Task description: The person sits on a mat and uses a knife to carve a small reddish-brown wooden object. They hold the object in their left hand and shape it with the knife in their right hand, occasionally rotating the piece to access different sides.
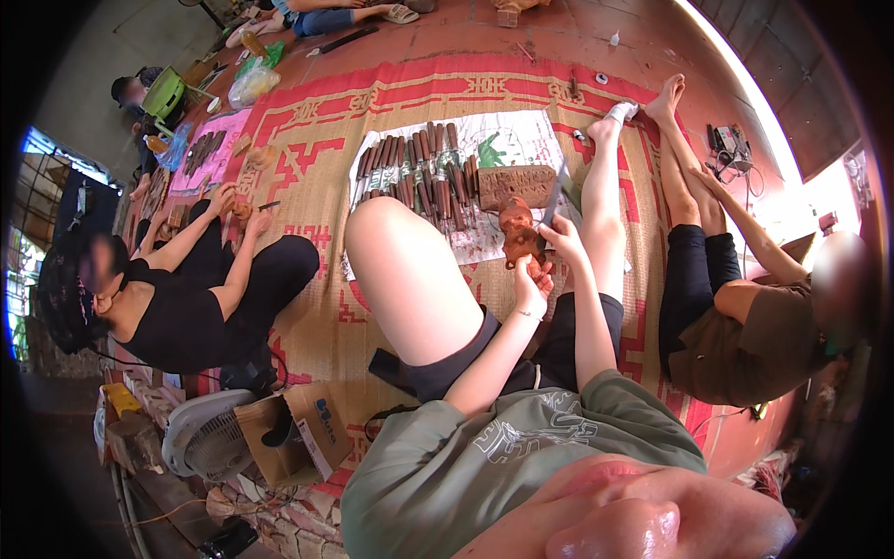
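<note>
A reddish-brown carved wooden figure [518,226], rounded and knobbly, stands out over my lap with its far end against a brown wooden block [507,189]. My left hand [533,287] is closed at the figure's near end, palm turned up and fingers curled. My right hand [564,238] grips a long, flat, grey blade-like tool [556,194] beside the figure's right side. Its handle is covered by my fingers, and its exact kind cannot be made out. The tool points away from me, past the block's right end.
Several wooden-handled carving tools [419,172] lie in rows on a white sheet [363,256] over a patterned mat [317,186]. People sit at left and right, the left one handling a small wooden piece. A fan [200,438] and cardboard box [303,433] stand at lower left.
</note>
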Available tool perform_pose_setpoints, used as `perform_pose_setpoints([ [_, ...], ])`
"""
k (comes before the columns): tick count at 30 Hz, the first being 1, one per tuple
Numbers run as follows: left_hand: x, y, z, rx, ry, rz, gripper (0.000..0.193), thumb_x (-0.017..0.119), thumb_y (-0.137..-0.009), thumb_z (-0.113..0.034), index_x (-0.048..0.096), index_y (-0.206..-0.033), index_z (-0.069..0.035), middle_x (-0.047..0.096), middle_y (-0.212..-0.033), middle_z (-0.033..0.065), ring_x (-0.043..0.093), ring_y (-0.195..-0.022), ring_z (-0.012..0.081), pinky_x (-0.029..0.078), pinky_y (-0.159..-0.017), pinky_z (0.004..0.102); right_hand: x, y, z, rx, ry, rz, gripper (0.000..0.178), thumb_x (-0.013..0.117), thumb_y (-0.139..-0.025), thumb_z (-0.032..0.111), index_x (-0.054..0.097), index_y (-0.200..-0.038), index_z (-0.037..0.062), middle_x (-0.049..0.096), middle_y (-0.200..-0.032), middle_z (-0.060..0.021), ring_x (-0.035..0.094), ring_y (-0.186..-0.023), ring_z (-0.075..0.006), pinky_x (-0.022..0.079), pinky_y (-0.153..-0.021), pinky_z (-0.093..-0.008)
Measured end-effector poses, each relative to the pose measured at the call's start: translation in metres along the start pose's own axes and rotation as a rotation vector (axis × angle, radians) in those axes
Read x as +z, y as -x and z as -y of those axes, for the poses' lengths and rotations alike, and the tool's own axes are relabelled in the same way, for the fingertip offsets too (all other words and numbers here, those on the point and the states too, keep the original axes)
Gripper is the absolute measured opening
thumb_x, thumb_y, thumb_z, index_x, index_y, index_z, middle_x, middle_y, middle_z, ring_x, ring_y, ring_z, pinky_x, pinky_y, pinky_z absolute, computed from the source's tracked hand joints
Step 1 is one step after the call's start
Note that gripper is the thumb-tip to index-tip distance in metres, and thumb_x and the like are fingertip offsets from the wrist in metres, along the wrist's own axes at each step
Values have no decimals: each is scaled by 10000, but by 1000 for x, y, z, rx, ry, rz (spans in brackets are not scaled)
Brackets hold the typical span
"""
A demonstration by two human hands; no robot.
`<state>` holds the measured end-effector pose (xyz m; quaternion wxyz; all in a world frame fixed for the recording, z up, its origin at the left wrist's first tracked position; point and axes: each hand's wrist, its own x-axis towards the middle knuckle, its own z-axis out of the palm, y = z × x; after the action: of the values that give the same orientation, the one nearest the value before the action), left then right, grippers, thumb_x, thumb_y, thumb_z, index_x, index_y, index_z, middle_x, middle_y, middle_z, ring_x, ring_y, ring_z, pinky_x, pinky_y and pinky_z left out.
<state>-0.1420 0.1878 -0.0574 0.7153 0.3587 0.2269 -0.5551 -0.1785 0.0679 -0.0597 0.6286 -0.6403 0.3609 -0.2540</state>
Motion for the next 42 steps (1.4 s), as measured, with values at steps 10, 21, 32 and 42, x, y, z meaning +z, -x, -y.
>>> perform_pose_setpoints([
  [10,-1,-1,-1,-13,19,0,262,572,-731,-359,470,-813,-132,607,-766,95,479,-464,119,422,-460,218,4,-11,-11,-120,158,-180,145,593,-800,110,559,-842,-24,552,-657,-41,480,-594,-78,402,-532,-245],
  [21,0,-3,-2,-10,24,-3,255,568,-729,-361,454,-711,-134,605,-765,97,480,-460,117,424,-462,219,6,5,-6,-28,156,-144,150,585,-800,119,553,-847,-20,572,-695,-63,507,-631,-104,433,-572,-261],
  [32,3,0,0,-12,2,-5,275,539,-764,-364,424,-639,-147,603,-719,95,492,-484,126,426,-460,226,10,5,-20,-88,23,-148,187,592,-805,118,580,-945,-5,585,-742,-28,502,-628,-81,431,-553,-247],
  [42,-3,-2,-2,-12,-15,-2,247,551,-752,-379,454,-740,-153,606,-715,79,491,-490,130,442,-470,228,12,-7,-11,-61,202,-33,217,625,-778,142,574,-898,-32,576,-675,-71,524,-628,-115,440,-565,-281],
])
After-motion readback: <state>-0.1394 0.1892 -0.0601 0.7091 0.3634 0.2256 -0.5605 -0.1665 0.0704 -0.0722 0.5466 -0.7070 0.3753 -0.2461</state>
